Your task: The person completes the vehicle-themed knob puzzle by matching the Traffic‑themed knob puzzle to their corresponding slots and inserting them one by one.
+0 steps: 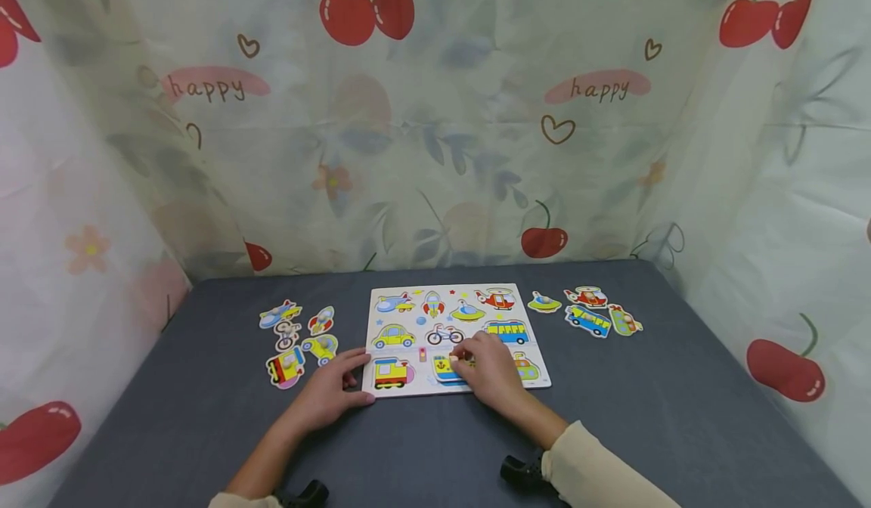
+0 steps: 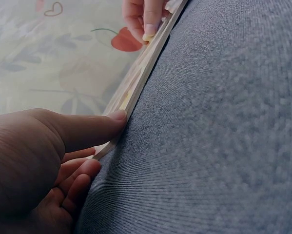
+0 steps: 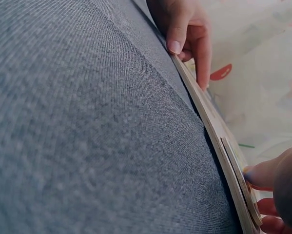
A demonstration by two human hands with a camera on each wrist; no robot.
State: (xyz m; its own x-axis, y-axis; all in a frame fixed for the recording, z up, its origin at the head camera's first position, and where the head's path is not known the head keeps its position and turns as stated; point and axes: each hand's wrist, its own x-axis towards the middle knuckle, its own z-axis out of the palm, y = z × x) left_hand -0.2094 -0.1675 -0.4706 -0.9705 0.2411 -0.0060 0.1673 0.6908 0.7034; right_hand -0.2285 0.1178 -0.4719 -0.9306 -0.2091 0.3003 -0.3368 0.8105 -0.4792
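Note:
A pale wooden puzzle board (image 1: 422,348) printed with vehicle pictures lies flat on the dark cloth. My left hand (image 1: 330,391) holds its near left corner; in the left wrist view the thumb (image 2: 94,129) lies along the board's edge and the other fingers curl at the side. Over the lower middle of the board, my right hand (image 1: 491,368) pinches the small knob of a yellow and blue boat puzzle piece (image 1: 444,369). In the right wrist view, that piece (image 3: 241,180) shows as a thin layer lying on the board, slightly raised above its surface.
Left of the board lie several loose pieces, among them an airplane (image 1: 279,314), a rocket (image 1: 321,320), a car (image 1: 320,348) and a train (image 1: 286,368). On the right are a flying saucer (image 1: 544,302), a helicopter (image 1: 587,296), a bus (image 1: 587,321) and a green piece (image 1: 624,320).

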